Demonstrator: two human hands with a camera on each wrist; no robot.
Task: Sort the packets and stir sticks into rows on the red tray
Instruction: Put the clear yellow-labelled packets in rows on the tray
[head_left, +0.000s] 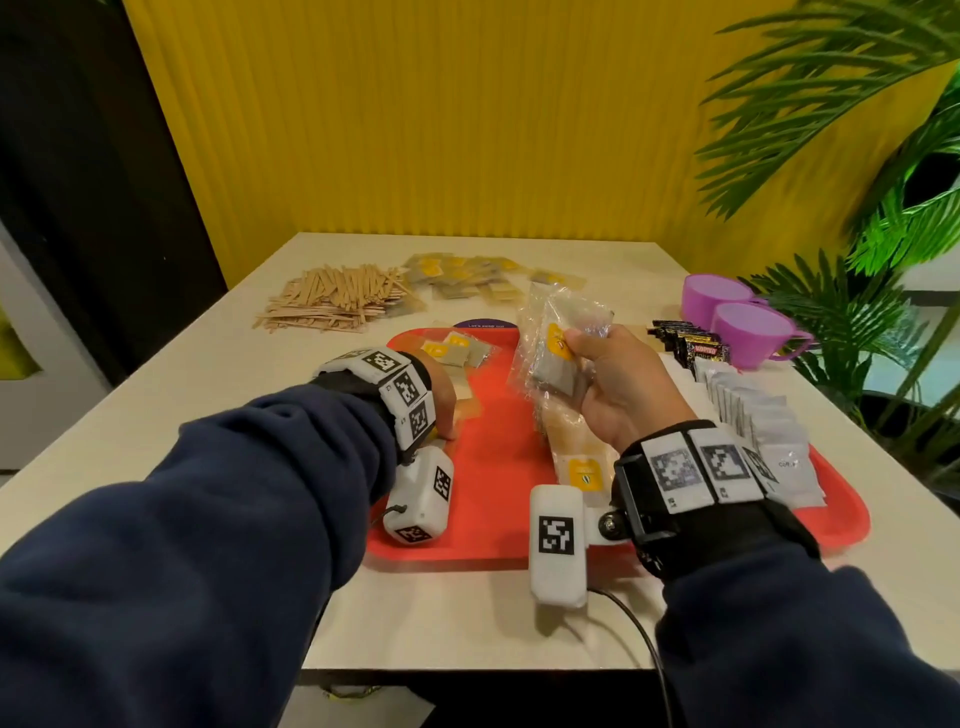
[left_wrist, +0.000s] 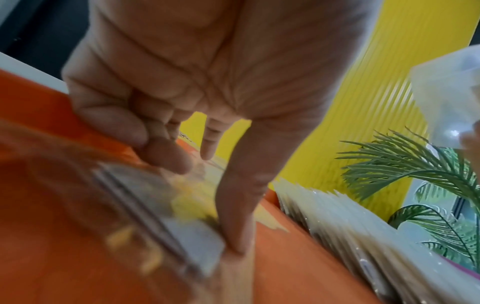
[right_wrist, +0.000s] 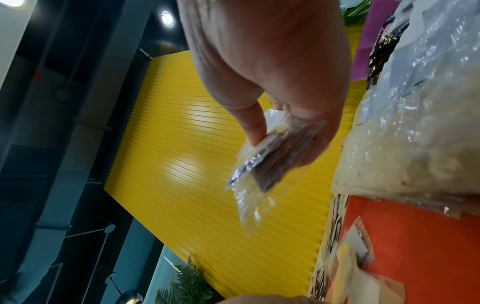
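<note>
From the head view, the right hand (head_left: 618, 384) is raised above the red tray (head_left: 498, 467), thumb and fingers pinching a small stack of clear packets (head_left: 558, 343) with yellow tags; the stack stands nearly upright, its long axis leaning slightly away. The left hand (head_left: 441, 395) is low on the tray's left part, over a few packets (head_left: 457, 351) lying flat. A row of white sachets (head_left: 753, 421) runs along the tray's right side, front to back, too overlapped to count. On the table (head_left: 208, 441) behind lie a heap of wooden stir sticks (head_left: 332, 299), loose tagged packets (head_left: 467, 275), black sachets (head_left: 685, 340) with unreadable print, and two purple cups (head_left: 737, 322).

From the left wrist, the fingers (left_wrist: 166, 152) are loosely curled, the thumb pressing down on blurred packets (left_wrist: 161, 216) on the tray.

From the right wrist, the thumb and fingers (right_wrist: 255, 123) pinch the clear packets (right_wrist: 259, 164), which point away from the palm.
</note>
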